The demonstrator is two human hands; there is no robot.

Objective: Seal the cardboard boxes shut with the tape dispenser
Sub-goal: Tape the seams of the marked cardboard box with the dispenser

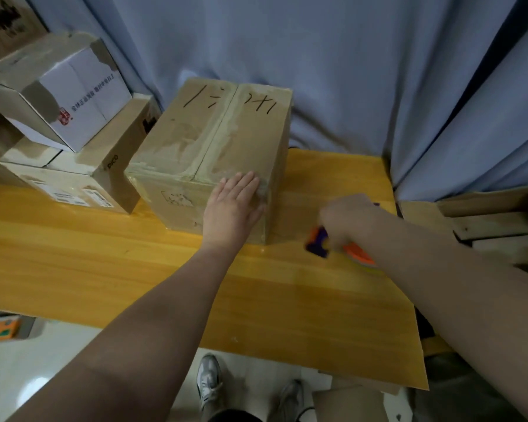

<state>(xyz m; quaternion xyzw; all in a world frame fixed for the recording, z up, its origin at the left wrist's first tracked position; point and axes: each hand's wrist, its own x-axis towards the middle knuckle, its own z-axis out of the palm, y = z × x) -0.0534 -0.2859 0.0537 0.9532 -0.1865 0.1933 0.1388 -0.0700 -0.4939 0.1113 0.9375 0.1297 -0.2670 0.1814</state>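
A brown cardboard box [214,141] stands on the yellow wooden table [134,269], flaps closed, with tape along its top seam and black handwriting on top. My left hand [232,208] lies flat with fingers spread against the box's near face, by its right corner, over a strip of tape. My right hand [348,220] is to the right of the box, just above the table, closed on an orange and purple tape dispenser [320,242]. The dispenser is blurred and partly hidden by my hand.
At the left, a white-sided box [73,95] rests on a flatter brown box [83,175]. Blue-grey curtains [348,71] hang behind the table. Flattened cardboard [494,220] lies at the right. My shoes [209,382] show on the floor below the table's front edge.
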